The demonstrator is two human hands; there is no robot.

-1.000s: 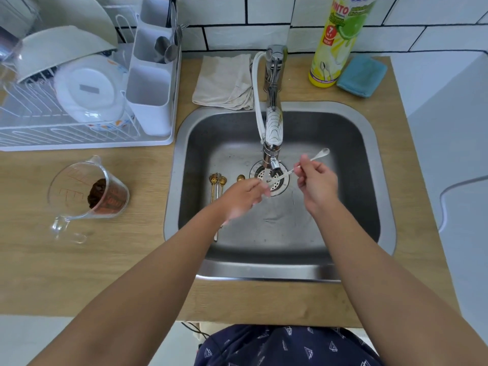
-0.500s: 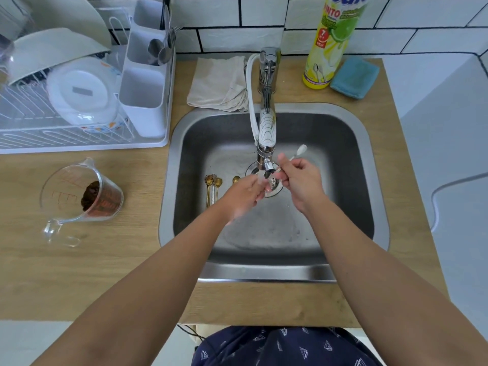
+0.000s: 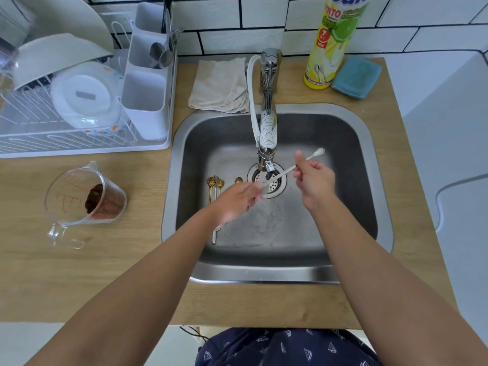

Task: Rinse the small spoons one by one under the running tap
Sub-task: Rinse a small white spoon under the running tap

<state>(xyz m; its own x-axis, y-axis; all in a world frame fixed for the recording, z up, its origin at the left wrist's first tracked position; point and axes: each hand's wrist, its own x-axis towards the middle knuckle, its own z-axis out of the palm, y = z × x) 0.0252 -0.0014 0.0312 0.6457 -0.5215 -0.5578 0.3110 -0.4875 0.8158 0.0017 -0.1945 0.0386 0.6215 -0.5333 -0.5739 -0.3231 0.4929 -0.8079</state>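
Observation:
A thin silver spoon (image 3: 286,170) lies slanted under the tap spout (image 3: 268,165), over the drain (image 3: 266,182) of the steel sink (image 3: 369,143). My right hand (image 3: 314,180) pinches its handle near the upper right end. My left hand (image 3: 237,200) holds its lower left end with the fingertips. Several small gold spoons (image 3: 216,184) lie on the sink floor left of the drain, partly hidden behind my left hand. I cannot make out a water stream.
A dish rack (image 3: 79,143) with a white plate and cutlery holder (image 3: 145,101) stands at the back left. A glass measuring jug (image 3: 84,199) with brown powder sits on the counter. A beige cloth (image 3: 220,85), detergent bottle (image 3: 332,40) and blue sponge (image 3: 356,76) stand behind the sink.
My hands were close together under the spout half a second ago. They have now drawn apart along the spoon, the right hand moving right.

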